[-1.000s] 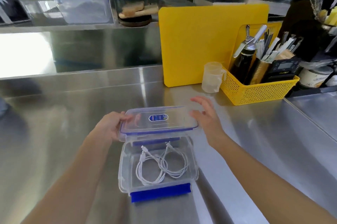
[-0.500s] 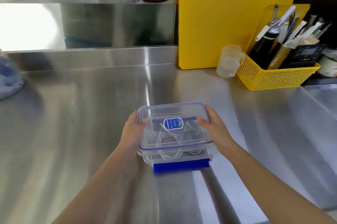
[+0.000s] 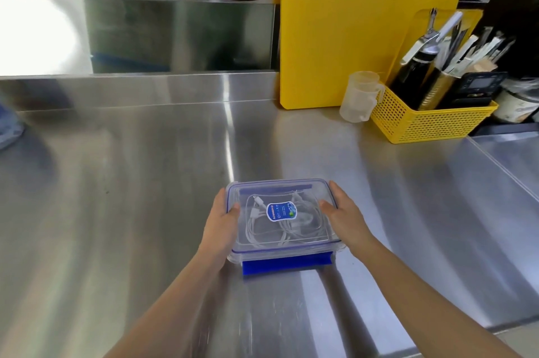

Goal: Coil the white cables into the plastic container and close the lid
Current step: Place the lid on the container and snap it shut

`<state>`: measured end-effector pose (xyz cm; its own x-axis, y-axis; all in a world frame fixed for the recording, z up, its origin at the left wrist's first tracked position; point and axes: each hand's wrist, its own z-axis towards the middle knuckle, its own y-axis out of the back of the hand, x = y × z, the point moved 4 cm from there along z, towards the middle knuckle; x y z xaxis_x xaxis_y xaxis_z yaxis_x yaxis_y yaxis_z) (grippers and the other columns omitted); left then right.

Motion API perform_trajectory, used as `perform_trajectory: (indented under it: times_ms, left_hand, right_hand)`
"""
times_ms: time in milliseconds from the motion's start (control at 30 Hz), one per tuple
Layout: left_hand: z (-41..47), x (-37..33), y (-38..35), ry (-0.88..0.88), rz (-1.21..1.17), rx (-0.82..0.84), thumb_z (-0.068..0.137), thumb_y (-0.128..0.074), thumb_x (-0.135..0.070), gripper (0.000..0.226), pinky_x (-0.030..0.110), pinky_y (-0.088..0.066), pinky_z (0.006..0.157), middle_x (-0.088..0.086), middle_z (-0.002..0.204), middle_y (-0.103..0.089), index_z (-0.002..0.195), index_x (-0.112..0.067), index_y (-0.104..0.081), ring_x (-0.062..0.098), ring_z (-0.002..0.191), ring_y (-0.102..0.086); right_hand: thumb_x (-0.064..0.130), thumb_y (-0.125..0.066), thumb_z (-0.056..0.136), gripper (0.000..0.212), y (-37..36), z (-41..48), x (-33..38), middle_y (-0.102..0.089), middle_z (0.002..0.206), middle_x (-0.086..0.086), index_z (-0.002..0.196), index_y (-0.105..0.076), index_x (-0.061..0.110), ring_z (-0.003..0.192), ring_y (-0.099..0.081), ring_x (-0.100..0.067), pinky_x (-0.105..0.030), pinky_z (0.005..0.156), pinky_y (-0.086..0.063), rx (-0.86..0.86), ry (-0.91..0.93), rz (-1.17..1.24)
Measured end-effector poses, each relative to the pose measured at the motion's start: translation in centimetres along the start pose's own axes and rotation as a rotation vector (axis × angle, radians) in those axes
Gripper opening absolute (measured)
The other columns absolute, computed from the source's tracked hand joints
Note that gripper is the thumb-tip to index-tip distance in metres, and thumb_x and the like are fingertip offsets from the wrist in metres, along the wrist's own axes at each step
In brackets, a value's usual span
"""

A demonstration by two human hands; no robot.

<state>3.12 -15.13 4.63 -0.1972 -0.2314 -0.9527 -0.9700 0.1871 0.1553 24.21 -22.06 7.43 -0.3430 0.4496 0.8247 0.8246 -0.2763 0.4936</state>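
A clear plastic container (image 3: 284,252) is steadied on a steel counter (image 3: 145,182), its lid (image 3: 281,211) laid on top and pinned at both short sides, apparently for seating. The left hand (image 3: 221,222) and right hand (image 3: 339,216) are clamped over the lid's edges, thumbs on top. White cables (image 3: 280,229) are coiled inside. The blue front latch (image 3: 287,265) looks unfastened.
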Motion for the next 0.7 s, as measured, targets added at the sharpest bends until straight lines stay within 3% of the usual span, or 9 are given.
perform_trajectory:
  times_ms: [100,167,233,333,433,533,600,700]
  left_hand:
    - [-0.1,0.1,0.3,0.058,-0.047,-0.023,0.091,-0.046,-0.013,0.027,0.043,-0.049,0.093,-0.003,0.111,-0.058,0.114,-0.026,-0.048,0.022,0.102,-0.058]
    - [0.0,0.1,0.7,0.134,-0.051,-0.035,0.09,-0.053,-0.023,0.024,0.037,-0.052,0.078,0.003,0.107,-0.059,0.112,-0.015,-0.048,0.021,0.092,-0.061]
    - [0.5,-0.1,0.8,0.199,-0.019,0.015,0.085,-0.058,-0.042,0.039,0.031,-0.053,0.066,0.007,0.1,-0.065,0.104,-0.008,-0.056,0.021,0.083,-0.065]
    - [2.0,-0.2,0.6,0.306,0.013,0.124,0.07,-0.066,-0.057,0.058,0.039,-0.057,0.073,0.011,0.098,-0.073,0.101,-0.009,-0.068,0.027,0.084,-0.071]
    - [3.4,-0.6,0.4,0.371,-0.019,0.2,0.069,-0.07,-0.05,0.046,0.048,-0.053,0.089,0.014,0.099,-0.074,0.097,-0.013,-0.072,0.033,0.091,-0.07]
    - [4.1,-1.3,0.4,0.393,-0.023,0.272,0.076,-0.069,-0.041,0.039,0.043,-0.054,0.086,0.014,0.099,-0.074,0.1,-0.01,-0.071,0.032,0.088,-0.07]
    - [4.4,-1.0,0.2,0.423,-0.123,0.319,0.082,-0.065,-0.032,0.03,0.039,-0.055,0.078,0.015,0.094,-0.073,0.099,-0.007,-0.069,0.03,0.08,-0.069]
    - [4.5,-0.8,-0.2,0.413,-0.255,0.342,0.083,-0.065,-0.022,0.022,0.041,-0.056,0.075,0.015,0.093,-0.072,0.1,-0.008,-0.065,0.03,0.077,-0.069]
  right_hand:
    - [0.026,-0.047,0.094,0.044,0.4,1.0,0.1,-0.044,0.141,-0.005,0.136,-0.035,0.021,0.123,-0.047,-0.027,-0.041,0.1,-0.043,-0.012,-0.015,-0.014]
    - [0.029,-0.051,0.091,0.039,0.6,2.0,0.1,-0.053,0.131,-0.006,0.128,-0.043,0.018,0.112,-0.053,-0.026,-0.041,0.094,-0.048,-0.002,-0.051,0.032]
    - [0.036,-0.056,0.088,0.038,0.8,3.1,0.0,-0.057,0.122,-0.008,0.119,-0.051,0.014,0.105,-0.055,-0.025,-0.039,0.089,-0.047,0.023,-0.122,0.096]
    - [0.049,-0.059,0.082,0.044,0.9,4.6,0.2,-0.066,0.102,-0.009,0.104,-0.062,0.011,0.092,-0.061,-0.025,-0.037,0.082,-0.047,0.119,-0.254,0.162]
    - [0.057,-0.061,0.076,0.051,1.0,6.2,0.4,-0.071,0.097,-0.01,0.099,-0.068,0.011,0.091,-0.063,-0.026,-0.036,0.082,-0.045,0.205,-0.283,0.132]
    - [0.059,-0.064,0.072,0.054,0.8,7.4,0.4,-0.07,0.098,-0.01,0.098,-0.068,0.012,0.097,-0.062,-0.028,-0.037,0.084,-0.044,0.252,-0.285,0.083]
    - [0.052,-0.067,0.073,0.049,0.7,7.9,0.4,-0.07,0.098,-0.012,0.099,-0.068,0.009,0.094,-0.062,-0.028,-0.036,0.081,-0.045,0.278,-0.298,0.092]
    - [0.024,-0.069,0.079,0.028,0.6,8.3,0.7,-0.067,0.093,-0.018,0.095,-0.067,0.001,0.081,-0.062,-0.028,-0.037,0.076,-0.05,0.335,-0.284,0.281]
